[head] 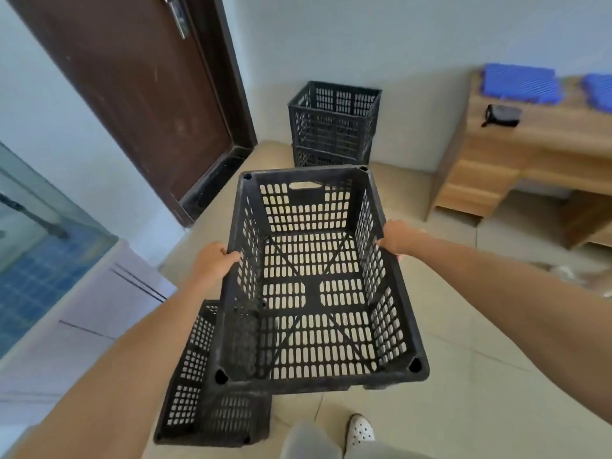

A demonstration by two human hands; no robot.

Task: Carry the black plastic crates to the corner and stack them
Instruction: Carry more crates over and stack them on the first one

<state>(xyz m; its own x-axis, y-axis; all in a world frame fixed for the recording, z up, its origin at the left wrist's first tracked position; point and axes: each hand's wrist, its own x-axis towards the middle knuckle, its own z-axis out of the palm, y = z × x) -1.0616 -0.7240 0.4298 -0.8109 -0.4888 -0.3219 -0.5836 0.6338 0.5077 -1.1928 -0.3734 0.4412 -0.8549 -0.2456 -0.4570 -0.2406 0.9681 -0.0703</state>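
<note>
One black crate was held in mid-carry, well short of the corner stack.
Left hand and right hand each curled over a long side rim, keeping the crate level above the floor. It looked empty, rigid and slotted, with a handle hole on the end nearest the stack. The next move likely called for walking up, raising it over the stack's top rim and matching corners. A second crate lay farther from the stack, partly beneath the held one.
</note>
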